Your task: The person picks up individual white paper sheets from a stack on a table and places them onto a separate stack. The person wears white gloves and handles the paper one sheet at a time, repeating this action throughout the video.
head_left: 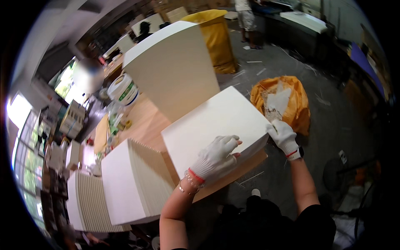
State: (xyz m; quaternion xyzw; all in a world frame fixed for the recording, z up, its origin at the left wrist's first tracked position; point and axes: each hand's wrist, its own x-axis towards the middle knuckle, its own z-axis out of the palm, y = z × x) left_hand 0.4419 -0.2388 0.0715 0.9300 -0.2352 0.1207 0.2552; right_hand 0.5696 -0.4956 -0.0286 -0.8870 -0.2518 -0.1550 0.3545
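Note:
A stack of large white boards (216, 129) lies on the wooden table in front of me. My left hand (218, 155), in a white knitted glove with bare fingertips showing, lies on the near part of its top with fingers apart. At the stack's right corner is my right hand (284, 136), also gloved, with its fingers curled together by the edge. Whatever it may pinch there is too small to make out. Behind the stack stands a tall pile of white boards (171, 68). To the left sit more stacked boards (125, 183).
An open orange sack (298, 100) with paper scraps stands on the floor beyond my right hand. Farther back are a tall yellow sack (218, 41) and a person (246, 18). A white tub (123, 89) and tape rolls stand on the wooden table (146, 118). Paper strips litter the floor.

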